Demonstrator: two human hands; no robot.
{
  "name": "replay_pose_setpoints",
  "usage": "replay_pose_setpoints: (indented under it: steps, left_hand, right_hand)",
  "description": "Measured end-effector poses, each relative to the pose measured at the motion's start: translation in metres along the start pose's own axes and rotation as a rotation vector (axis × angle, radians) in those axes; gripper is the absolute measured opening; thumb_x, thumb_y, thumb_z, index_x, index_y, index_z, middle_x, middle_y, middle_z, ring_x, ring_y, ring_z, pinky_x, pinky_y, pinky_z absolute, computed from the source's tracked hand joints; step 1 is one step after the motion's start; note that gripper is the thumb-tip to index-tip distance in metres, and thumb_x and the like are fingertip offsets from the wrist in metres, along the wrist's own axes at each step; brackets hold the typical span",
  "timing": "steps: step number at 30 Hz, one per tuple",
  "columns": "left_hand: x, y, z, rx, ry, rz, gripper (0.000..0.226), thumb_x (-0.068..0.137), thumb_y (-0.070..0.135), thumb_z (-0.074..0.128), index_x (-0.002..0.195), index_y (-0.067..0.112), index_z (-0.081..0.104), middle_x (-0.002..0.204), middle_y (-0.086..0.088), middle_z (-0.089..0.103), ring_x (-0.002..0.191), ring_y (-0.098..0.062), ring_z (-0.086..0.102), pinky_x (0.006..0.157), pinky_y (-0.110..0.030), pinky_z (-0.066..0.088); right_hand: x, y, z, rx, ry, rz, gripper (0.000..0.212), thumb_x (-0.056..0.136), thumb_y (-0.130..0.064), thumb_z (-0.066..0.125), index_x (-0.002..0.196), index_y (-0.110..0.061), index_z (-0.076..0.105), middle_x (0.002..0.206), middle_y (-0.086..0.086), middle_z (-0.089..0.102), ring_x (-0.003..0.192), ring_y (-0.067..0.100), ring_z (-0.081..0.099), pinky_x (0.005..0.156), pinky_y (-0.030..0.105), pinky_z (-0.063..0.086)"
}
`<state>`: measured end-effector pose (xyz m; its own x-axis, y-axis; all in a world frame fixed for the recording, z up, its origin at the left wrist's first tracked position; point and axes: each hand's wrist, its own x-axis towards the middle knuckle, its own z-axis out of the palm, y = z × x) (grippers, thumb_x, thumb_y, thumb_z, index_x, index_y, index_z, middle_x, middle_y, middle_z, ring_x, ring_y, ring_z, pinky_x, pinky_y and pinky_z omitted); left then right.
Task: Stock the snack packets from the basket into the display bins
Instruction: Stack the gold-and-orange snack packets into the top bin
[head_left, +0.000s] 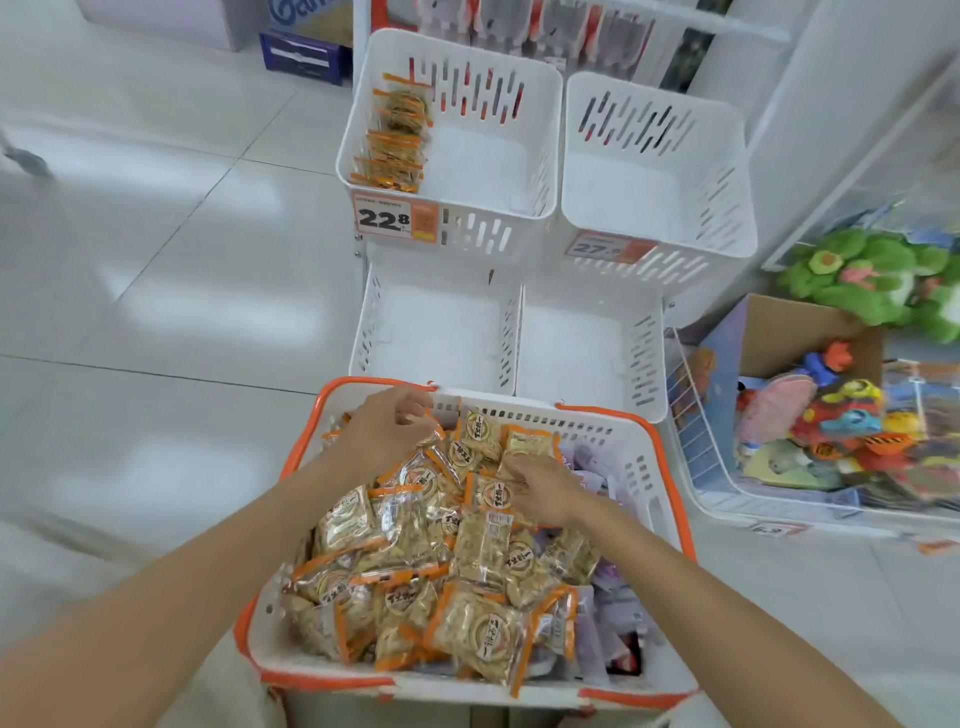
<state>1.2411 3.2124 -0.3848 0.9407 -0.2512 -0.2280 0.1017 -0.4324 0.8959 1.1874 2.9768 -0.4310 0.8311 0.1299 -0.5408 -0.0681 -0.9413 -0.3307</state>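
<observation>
nearby, a box of toys (789, 332) sits right of the basket (638, 467).

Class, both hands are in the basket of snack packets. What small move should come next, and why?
Probably lift the left hand, with the orange packet it pinches, up to the upper-left bin: matching orange packets already stand along that bin's left wall, and the floor beside them is bare.
</observation>
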Motion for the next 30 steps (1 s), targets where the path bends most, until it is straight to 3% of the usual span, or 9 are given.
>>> replay_pose_setpoints:
  steps: [3,6,9,14,19,23,27,29,30]
  left_hand:
    - [-0.005,0.0,0.009,0.029,-0.016,-0.006,0.022,0.087,0.016,0.071,0.108,0.018,0.067,0.102,0.001,0.067,0.085,-0.015,0.063,0.069,-0.022,0.048]
    - [-0.006,0.005,0.021,-0.029,-0.05,-0.018,0.021,0.088,0.013,0.07,0.109,0.014,0.067,0.102,0.0,0.066,0.079,-0.014,0.062,0.061,-0.017,0.048]
    - [-0.01,0.008,0.033,-0.067,-0.073,-0.048,0.018,0.09,0.01,0.067,0.106,0.017,0.065,0.096,0.005,0.064,0.085,-0.017,0.063,0.072,-0.024,0.051]
    - [-0.009,0.007,0.043,-0.063,-0.035,-0.081,0.022,0.091,0.012,0.066,0.112,0.013,0.063,0.103,-0.002,0.065,0.083,-0.018,0.063,0.068,-0.023,0.05]
    - [-0.003,0.017,0.053,-0.29,-0.218,-0.268,0.066,0.083,0.042,0.074,0.136,0.012,0.048,0.128,-0.004,0.059,0.113,-0.022,0.062,0.099,-0.038,0.051]
    - [0.001,0.011,0.049,-0.493,-0.233,-0.343,0.019,0.09,0.009,0.069,0.1,0.006,0.053,0.111,-0.013,0.067,0.089,-0.02,0.066,0.078,-0.035,0.061]
    - [0.005,-0.001,0.033,-0.639,-0.165,-0.389,0.054,0.073,0.02,0.086,0.11,0.005,0.05,0.116,-0.014,0.055,0.096,-0.023,0.053,0.082,-0.042,0.059]
    - [0.007,-0.008,0.033,-0.533,-0.16,-0.398,0.074,0.066,0.032,0.09,0.119,0.006,0.045,0.115,-0.007,0.06,0.099,-0.016,0.059,0.09,-0.04,0.055]
    - [0.006,-0.01,0.033,-0.469,-0.132,-0.382,0.063,0.074,0.032,0.085,0.115,0.008,0.043,0.101,-0.002,0.064,0.089,-0.011,0.061,0.086,-0.037,0.054]
  right_hand:
    - [-0.002,0.008,0.008,0.012,0.067,0.03,0.04,0.088,-0.01,0.063,0.064,-0.033,0.042,0.069,-0.011,0.045,0.067,0.008,0.042,0.076,0.03,0.035]
    - [-0.01,0.025,0.004,0.086,0.043,0.004,0.012,0.09,-0.014,0.066,0.095,-0.025,0.063,0.103,-0.006,0.057,0.098,0.016,0.054,0.092,0.036,0.045]
    - [-0.018,0.028,0.012,0.148,0.037,-0.006,0.051,0.094,-0.019,0.065,0.142,-0.019,0.049,0.138,0.001,0.049,0.125,0.021,0.048,0.098,0.028,0.04]
    - [-0.024,0.026,-0.002,0.349,0.193,0.068,0.038,0.091,-0.011,0.066,0.128,-0.006,0.056,0.115,0.009,0.061,0.097,0.023,0.059,0.083,0.035,0.048]
    - [-0.036,0.005,-0.051,0.904,0.273,-0.008,0.047,0.085,-0.019,0.075,0.127,-0.011,0.056,0.115,-0.002,0.057,0.108,0.015,0.056,0.099,0.032,0.047]
    - [-0.023,0.004,-0.057,0.853,0.153,-0.072,0.042,0.089,-0.021,0.071,0.128,-0.018,0.058,0.126,0.003,0.061,0.115,0.017,0.06,0.091,0.023,0.048]
    - [0.004,0.022,-0.031,0.362,0.23,-0.004,0.05,0.099,-0.018,0.055,0.147,-0.02,0.042,0.145,-0.001,0.046,0.116,0.02,0.058,0.088,0.027,0.045]
    - [0.02,0.028,-0.014,0.224,0.127,-0.046,0.061,0.1,-0.012,0.051,0.154,-0.023,0.028,0.154,-0.001,0.035,0.132,0.023,0.048,0.105,0.034,0.04]
    - [0.026,0.031,-0.009,0.162,0.094,-0.044,0.068,0.098,-0.011,0.054,0.156,-0.024,0.021,0.159,0.002,0.029,0.141,0.025,0.037,0.113,0.038,0.032]
